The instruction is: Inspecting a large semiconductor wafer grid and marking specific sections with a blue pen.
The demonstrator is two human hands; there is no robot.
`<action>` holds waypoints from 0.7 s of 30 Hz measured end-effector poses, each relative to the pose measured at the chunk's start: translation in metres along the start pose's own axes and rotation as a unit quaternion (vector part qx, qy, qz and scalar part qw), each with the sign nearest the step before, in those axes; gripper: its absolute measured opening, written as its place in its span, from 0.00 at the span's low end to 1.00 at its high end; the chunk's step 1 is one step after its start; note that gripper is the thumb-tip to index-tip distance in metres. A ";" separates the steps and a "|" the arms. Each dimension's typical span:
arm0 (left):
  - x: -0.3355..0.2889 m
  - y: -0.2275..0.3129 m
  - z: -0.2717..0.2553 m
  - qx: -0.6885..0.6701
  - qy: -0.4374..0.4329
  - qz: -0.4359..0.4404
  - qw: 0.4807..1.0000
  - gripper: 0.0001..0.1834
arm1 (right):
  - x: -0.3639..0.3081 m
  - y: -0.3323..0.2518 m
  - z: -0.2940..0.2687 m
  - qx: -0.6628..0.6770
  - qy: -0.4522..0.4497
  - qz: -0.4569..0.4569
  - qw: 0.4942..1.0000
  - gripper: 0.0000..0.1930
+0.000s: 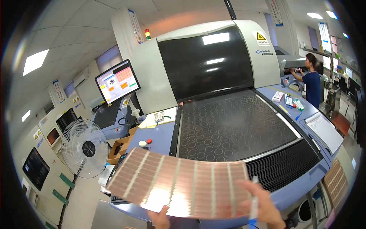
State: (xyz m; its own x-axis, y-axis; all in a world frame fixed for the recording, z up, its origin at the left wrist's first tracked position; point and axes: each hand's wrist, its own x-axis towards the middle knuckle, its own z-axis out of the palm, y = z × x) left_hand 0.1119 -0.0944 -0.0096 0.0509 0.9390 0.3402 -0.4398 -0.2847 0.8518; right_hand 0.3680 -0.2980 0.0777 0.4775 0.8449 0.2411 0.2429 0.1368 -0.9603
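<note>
A wide, thin copper-coloured circuit board panel [206, 183] with pale stripes is held up in front of me, bowed slightly and shining near its lower middle. My left hand [159, 219] grips its near edge, the thumb showing on top. At its right end, my right hand [265, 206] is closed about the edge, somewhat blurred. A slim white pen-like stick [254, 198] with a blue lower end is also in that hand. Beyond the panel lies the black machine bed [232, 126], patterned with rings. The fingers beneath the panel are hidden.
Behind the bed rises a white machine with a dark hood [206, 61]. A monitor [118, 82] and a standing fan [89, 149] are at left. Green and red buttons [143, 144] sit on the left ledge; pens and a notebook [324, 131] lie at right. A co-worker [313, 86] stands far right.
</note>
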 end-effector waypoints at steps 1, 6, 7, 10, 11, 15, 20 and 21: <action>0.005 -0.002 -0.013 0.023 -0.071 0.010 0.997 0.34 | -0.020 0.021 -0.017 0.117 0.140 0.060 0.981 0.33; -0.032 -0.009 -0.070 0.168 -0.025 0.000 0.986 0.24 | -0.033 0.102 -0.063 0.163 0.178 0.050 0.969 0.28; -0.035 -0.017 -0.075 0.185 -0.010 0.012 0.983 0.25 | -0.029 0.101 -0.056 0.165 0.179 0.054 0.968 0.28; -0.042 -0.038 -0.087 0.235 0.022 0.030 0.971 0.29 | -0.012 0.080 -0.023 0.008 0.245 0.017 0.969 0.17; -0.038 -0.043 -0.093 0.239 0.013 0.015 0.971 0.29 | -0.010 0.077 -0.020 0.033 0.232 0.020 0.972 0.14; -0.046 -0.015 -0.072 0.303 0.092 0.029 0.948 0.40 | -0.019 0.082 -0.027 -0.036 0.183 0.054 0.981 0.10; -0.020 -0.029 -0.102 0.172 0.045 0.033 0.983 0.39 | -0.017 0.074 -0.022 -0.103 0.184 -0.005 0.978 0.04; -0.020 -0.029 -0.099 0.171 0.034 0.021 0.984 0.39 | -0.019 0.073 -0.020 -0.099 0.188 0.002 0.977 0.04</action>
State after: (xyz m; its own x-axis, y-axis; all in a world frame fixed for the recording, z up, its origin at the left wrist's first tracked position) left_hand 0.0347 -0.0859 -0.0804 -0.0253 0.9323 0.3607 -0.1116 -0.3612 0.9258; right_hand 0.3939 -0.3142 0.0057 0.7464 0.5906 0.3067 0.3809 -0.0012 -0.9246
